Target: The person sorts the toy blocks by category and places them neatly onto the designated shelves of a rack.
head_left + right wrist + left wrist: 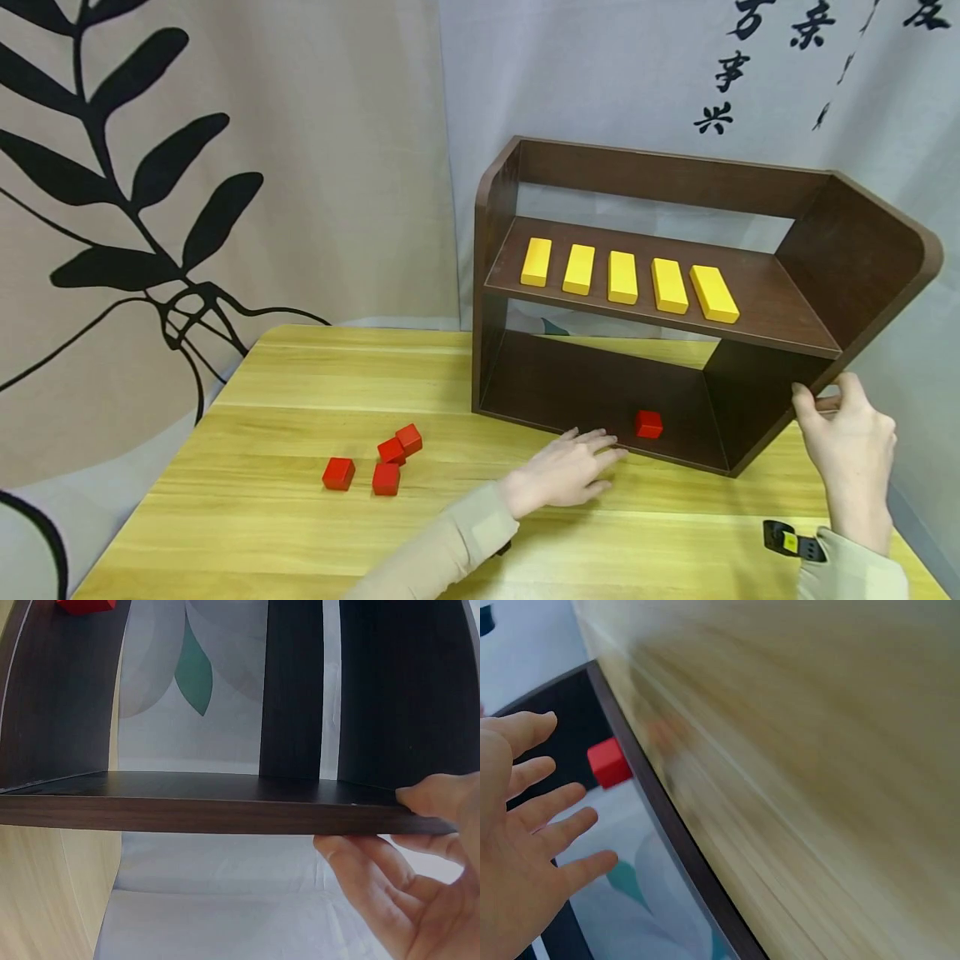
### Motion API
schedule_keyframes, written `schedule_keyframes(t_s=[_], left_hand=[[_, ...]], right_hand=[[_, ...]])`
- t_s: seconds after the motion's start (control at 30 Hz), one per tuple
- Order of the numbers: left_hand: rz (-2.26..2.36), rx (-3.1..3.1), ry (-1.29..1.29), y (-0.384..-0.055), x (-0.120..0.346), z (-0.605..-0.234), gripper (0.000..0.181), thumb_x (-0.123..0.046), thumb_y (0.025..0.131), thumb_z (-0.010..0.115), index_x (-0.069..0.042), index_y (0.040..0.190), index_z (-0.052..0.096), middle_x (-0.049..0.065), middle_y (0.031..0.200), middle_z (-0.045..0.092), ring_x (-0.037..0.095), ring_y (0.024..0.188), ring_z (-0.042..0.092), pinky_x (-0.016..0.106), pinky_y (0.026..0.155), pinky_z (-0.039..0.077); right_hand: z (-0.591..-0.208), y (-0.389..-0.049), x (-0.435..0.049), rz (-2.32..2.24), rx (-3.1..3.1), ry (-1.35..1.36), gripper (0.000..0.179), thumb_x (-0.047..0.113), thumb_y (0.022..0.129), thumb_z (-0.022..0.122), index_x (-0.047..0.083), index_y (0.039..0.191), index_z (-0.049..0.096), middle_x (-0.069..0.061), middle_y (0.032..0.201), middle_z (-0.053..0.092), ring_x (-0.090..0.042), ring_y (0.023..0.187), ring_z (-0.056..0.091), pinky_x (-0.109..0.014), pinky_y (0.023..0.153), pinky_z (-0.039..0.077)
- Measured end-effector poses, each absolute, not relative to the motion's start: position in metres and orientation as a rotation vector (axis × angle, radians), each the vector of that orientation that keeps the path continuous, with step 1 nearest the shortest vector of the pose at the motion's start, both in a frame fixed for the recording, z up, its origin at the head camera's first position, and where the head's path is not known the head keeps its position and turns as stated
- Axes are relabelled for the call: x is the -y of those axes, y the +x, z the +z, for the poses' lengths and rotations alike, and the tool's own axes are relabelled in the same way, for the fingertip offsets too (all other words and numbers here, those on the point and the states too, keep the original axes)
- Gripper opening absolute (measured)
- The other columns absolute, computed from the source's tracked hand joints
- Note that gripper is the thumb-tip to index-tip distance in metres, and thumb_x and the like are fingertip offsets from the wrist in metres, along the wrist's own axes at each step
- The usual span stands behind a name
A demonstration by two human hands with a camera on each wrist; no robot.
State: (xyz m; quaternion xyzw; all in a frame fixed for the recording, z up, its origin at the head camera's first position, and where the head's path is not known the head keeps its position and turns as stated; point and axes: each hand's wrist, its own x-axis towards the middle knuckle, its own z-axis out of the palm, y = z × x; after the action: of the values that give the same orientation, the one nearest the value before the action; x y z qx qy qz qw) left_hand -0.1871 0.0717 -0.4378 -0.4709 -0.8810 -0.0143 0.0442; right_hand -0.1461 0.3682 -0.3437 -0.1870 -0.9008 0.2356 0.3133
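Observation:
A dark brown two-tier shelf [675,185] stands on the wooden table. My right hand [851,450] grips the front edge of its right side panel, thumb on the inner face and fingers on the outer face in the right wrist view. My left hand [566,471] is at the shelf's lower front edge with its fingers straight and spread, holding nothing; whether it touches the edge I cannot tell. Just beyond its fingertips, a red block [648,424] sits on the bottom board, also a red block [609,763] in the left wrist view. Several yellow blocks [622,277] lie in a row on the upper board.
Several loose red blocks [386,479] lie on the wooden table [285,392], left of the shelf. Behind stands a pale curtain [360,167] with black leaf prints and characters. A black strap with a small device [791,542] is on the right wrist.

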Motion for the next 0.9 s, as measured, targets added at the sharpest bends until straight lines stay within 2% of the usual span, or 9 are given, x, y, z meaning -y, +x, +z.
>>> schedule_keyframes(t_s=[0.2, 0.47, 0.7, 0.9], left_hand=[[-0.233, 2.650, -1.393, -0.188, -0.034, -0.437, 0.045, -0.033, 0.096, 0.054, -0.014, 0.136, 0.051, 0.007, 0.139, 0.054, 0.019, 0.128, 0.052, 0.036, 0.106, 0.043], [-0.504, 2.715, -1.256, -0.193, 0.022, -0.434, 0.038, -0.025, 0.095, 0.057, -0.005, 0.127, 0.058, 0.010, 0.124, 0.064, 0.017, 0.098, 0.068, 0.028, 0.089, 0.054], [-0.856, 2.836, -1.030, -0.199, 0.079, -0.430, 0.037, -0.022, 0.095, 0.057, -0.003, 0.127, 0.058, 0.011, 0.128, 0.062, 0.025, 0.116, 0.061, 0.039, 0.096, 0.051], [-0.980, 2.828, -0.865, -0.203, 0.121, -0.434, 0.033, -0.014, 0.092, 0.060, 0.000, 0.122, 0.061, 0.016, 0.122, 0.065, 0.031, 0.113, 0.062, 0.044, 0.094, 0.051]], right_hand=[[-0.344, -0.146, -0.369, 0.628, 2.382, -0.500, 0.030, 0.026, 0.088, 0.055, -0.002, 0.100, 0.054, -0.029, 0.093, 0.067, -0.055, 0.084, 0.055, -0.048, 0.057, 0.036], [-0.343, -0.145, -0.368, 0.634, 2.382, -0.513, 0.030, 0.027, 0.088, 0.055, -0.002, 0.100, 0.055, -0.029, 0.093, 0.068, -0.054, 0.084, 0.056, -0.045, 0.056, 0.035], [-0.343, -0.146, -0.367, 0.630, 2.381, -0.506, 0.031, 0.028, 0.088, 0.055, -0.002, 0.098, 0.055, -0.028, 0.093, 0.068, -0.054, 0.084, 0.056, -0.046, 0.055, 0.035], [-0.342, -0.146, -0.367, 0.635, 2.376, -0.503, 0.031, 0.027, 0.088, 0.055, -0.002, 0.100, 0.055, -0.028, 0.094, 0.067, -0.054, 0.085, 0.056, -0.048, 0.056, 0.035]])
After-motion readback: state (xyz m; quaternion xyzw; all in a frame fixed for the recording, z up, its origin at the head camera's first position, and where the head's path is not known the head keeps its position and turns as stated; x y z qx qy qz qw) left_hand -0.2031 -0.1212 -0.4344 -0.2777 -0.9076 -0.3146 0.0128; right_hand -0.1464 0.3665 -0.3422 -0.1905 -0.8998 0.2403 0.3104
